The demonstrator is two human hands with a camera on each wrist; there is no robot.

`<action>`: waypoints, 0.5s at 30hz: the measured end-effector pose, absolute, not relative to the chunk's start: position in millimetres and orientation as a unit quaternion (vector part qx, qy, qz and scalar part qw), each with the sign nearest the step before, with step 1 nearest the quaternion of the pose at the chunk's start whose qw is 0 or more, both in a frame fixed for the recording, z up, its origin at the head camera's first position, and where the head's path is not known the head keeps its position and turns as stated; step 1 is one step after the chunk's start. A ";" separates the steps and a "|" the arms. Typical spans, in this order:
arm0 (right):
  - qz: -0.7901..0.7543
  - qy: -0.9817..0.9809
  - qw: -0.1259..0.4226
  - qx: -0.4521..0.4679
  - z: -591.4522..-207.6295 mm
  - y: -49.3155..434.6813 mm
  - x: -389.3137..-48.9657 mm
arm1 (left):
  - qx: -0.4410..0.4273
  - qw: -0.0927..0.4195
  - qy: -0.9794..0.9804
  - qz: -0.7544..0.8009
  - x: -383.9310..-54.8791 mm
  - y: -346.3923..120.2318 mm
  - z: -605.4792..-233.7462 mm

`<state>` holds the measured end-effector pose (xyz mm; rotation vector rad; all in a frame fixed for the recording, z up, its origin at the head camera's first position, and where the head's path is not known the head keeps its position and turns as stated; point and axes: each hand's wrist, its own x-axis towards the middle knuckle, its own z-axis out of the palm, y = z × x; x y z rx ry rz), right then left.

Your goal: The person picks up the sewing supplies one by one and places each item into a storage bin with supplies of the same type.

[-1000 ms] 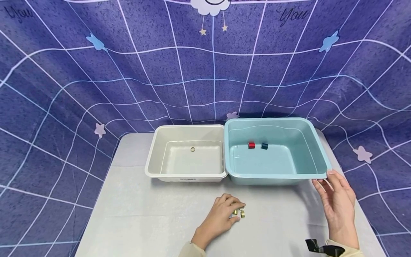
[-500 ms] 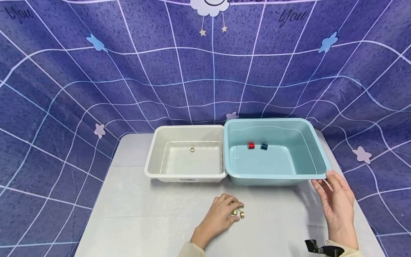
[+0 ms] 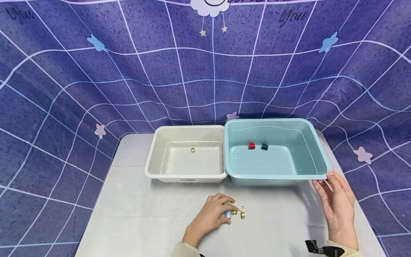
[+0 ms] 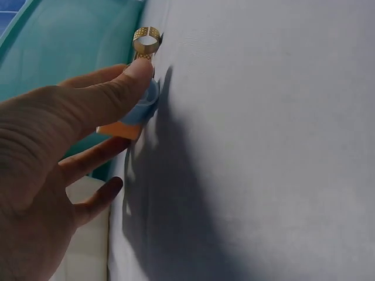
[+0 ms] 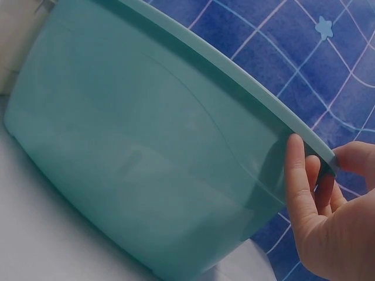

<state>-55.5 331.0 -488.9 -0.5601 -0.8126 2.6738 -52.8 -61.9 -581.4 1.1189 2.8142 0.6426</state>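
Observation:
My left hand [image 3: 210, 214] is low over the table, its thumb and fingers around a light blue thread spool [image 3: 228, 214]. In the left wrist view the thumb covers part of the spool [image 4: 145, 102], and an orange piece [image 4: 120, 130] shows beneath it. Gold rings lie just right of the hand: a standing one [image 3: 242, 215], a pale round one [image 3: 242, 207] and one by the fingertips [image 3: 234, 212]. My right hand [image 3: 338, 203] grips the front right corner of the light blue basin [image 3: 276, 176], thumb at the rim and fingers below. Inside are red [image 3: 251, 146] and dark blue [image 3: 264, 146] spools.
A white basin [image 3: 186, 176] stands against the blue basin's left side, with one gold ring [image 3: 192, 150] on its floor. Both stand at the back of the white-covered table [image 3: 135, 207], before a purple patterned curtain [image 3: 154, 71].
My left hand has shifted a little to the left, away from the gold rings, and the light blue spool now shows between its fingers. My right hand has stayed on the basin's corner.

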 end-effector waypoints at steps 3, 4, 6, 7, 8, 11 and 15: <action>0.929 -0.282 0.144 -0.192 -489.1 331.1 -55.0 | 0.360 0.024 0.909 0.208 -53.0 -61.2 -580.8; 0.929 -0.282 0.144 -0.191 -489.2 331.0 -54.9 | 0.361 0.022 0.909 0.208 -52.9 -60.7 -580.8; 0.929 -0.283 0.144 -0.189 -489.5 330.9 -54.6 | 0.362 0.018 0.909 0.207 -52.6 -59.8 -580.7; 0.929 -0.283 0.144 -0.189 -489.6 330.8 -54.4 | 0.362 0.016 0.909 0.207 -52.5 -59.3 -580.9; 0.929 -0.283 0.144 -0.188 -489.7 330.7 -54.3 | 0.363 0.014 0.909 0.207 -52.4 -58.8 -581.0; 0.931 -0.283 0.143 -0.184 -489.9 330.7 -53.9 | 0.360 0.011 0.911 0.203 -52.3 -57.8 -581.4; 0.932 -0.282 0.143 -0.178 -490.1 330.8 -53.7 | 0.353 0.016 0.915 0.193 -53.2 -58.1 -583.1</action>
